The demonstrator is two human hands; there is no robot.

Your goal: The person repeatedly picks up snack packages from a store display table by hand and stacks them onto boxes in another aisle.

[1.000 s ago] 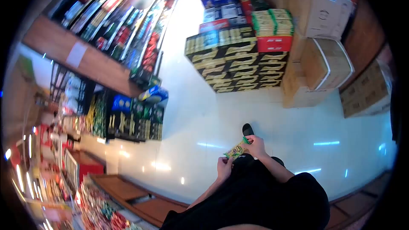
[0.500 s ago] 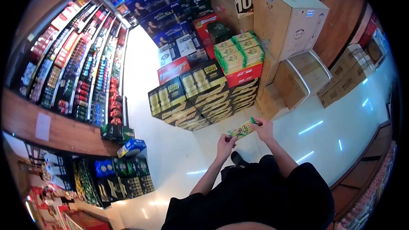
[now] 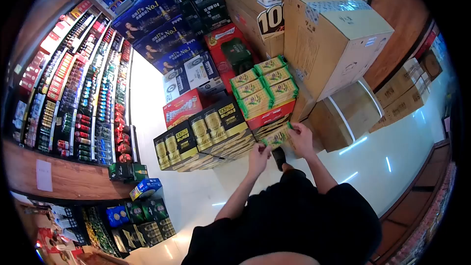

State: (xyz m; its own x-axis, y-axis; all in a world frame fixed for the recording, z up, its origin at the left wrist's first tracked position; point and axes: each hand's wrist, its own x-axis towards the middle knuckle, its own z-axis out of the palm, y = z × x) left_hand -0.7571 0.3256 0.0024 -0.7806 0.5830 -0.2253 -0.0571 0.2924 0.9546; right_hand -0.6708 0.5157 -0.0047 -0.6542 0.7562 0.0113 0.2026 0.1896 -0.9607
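Observation:
A small green and yellow packet point(image 3: 276, 137) is held out between my two hands. My left hand point(image 3: 258, 158) pinches its left end, and my right hand point(image 3: 300, 139) grips its right end. Just beyond the packet, several similar green packets point(image 3: 265, 88) lie in two rows on a red box point(image 3: 271, 116). That box rests on a stack of black and gold beer cartons point(image 3: 216, 122). My foot in a dark shoe point(image 3: 279, 157) shows below the packet.
Large cardboard boxes point(image 3: 338, 39) stand right of the stack, with an open-fronted one point(image 3: 360, 108) below. Blue beer cartons point(image 3: 147, 12) are piled behind. Drink shelves point(image 3: 83, 88) line the left, above more cartons point(image 3: 147, 216). A dark wooden rack point(image 3: 417, 191) runs along the right.
The view has turned and come closer to the stacked cartons. Both hands still hold the packet, which has moved from over the floor to the front edge of the stack.

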